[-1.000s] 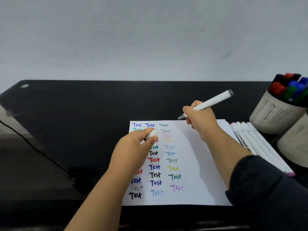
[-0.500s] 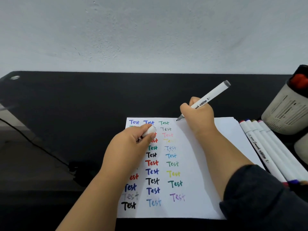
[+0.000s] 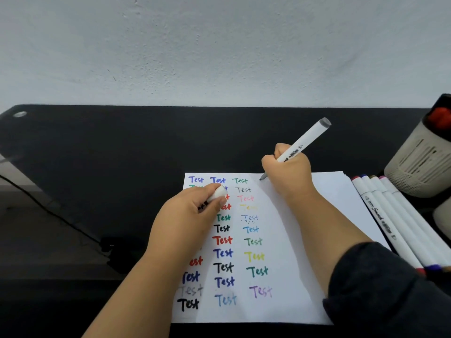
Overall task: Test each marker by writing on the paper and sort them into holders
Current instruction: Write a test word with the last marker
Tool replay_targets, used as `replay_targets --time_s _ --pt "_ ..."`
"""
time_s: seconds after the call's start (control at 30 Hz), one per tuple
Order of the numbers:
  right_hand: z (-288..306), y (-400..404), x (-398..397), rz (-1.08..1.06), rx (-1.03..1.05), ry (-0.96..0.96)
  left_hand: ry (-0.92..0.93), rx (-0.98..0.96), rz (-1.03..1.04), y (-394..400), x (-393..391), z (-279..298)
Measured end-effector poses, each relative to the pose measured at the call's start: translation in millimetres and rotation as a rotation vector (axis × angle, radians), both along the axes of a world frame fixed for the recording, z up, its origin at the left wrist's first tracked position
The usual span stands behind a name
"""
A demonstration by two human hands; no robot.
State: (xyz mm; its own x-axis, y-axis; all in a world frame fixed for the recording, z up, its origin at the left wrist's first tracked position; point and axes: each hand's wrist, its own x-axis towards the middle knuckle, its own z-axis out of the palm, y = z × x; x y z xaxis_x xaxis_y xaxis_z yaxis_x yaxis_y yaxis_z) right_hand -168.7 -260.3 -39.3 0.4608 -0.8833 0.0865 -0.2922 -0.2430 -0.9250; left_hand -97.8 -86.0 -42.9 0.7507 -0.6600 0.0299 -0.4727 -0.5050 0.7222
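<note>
Right hand (image 3: 288, 172) grips white-barrelled marker with grey end (image 3: 302, 140), tilted, tip touching white paper sheet covered in coloured "Test" words (image 3: 292, 240) at top of an unwritten fourth column. Left hand (image 3: 192, 215) rests on sheet's left part, pinching white marker cap (image 3: 218, 192). Row of white markers (image 3: 390, 220) lies on black counter (image 3: 122, 154) just right of sheet; beige cylindrical holder (image 3: 419, 162) beyond them.

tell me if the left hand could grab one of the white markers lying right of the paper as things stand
Probably not easily. The left hand already pinches a white cap, and the right arm lies across the paper between it and the markers.
</note>
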Motion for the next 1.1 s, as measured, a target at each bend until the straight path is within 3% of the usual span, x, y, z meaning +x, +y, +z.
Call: replay_targets --time_s 0.2,0.53,0.77,0.93,1.1 --pt "4.1 0.8 -4.1 -0.007 0.04 -0.055 0.003 0.002 -0.003 0.9 0.6 -0.5" --pt "-1.3 -1.8 -1.9 0.026 0.002 0.031 0.006 0.0 -0.011 0.0 0.4 -1.8" --pt "6.4 -6.9 -10.4 -0.06 0.138 -0.229 0.011 -0.004 -0.011 1.3 1.3 -2.8" --pt "5.7 -8.2 -14.0 0.066 0.105 -0.092 0.009 -0.002 -0.008 0.8 1.7 -3.3" --pt "5.5 -5.4 -15.7 0.027 0.058 -0.019 -0.001 0.005 -0.014 0.0 1.4 -2.8"
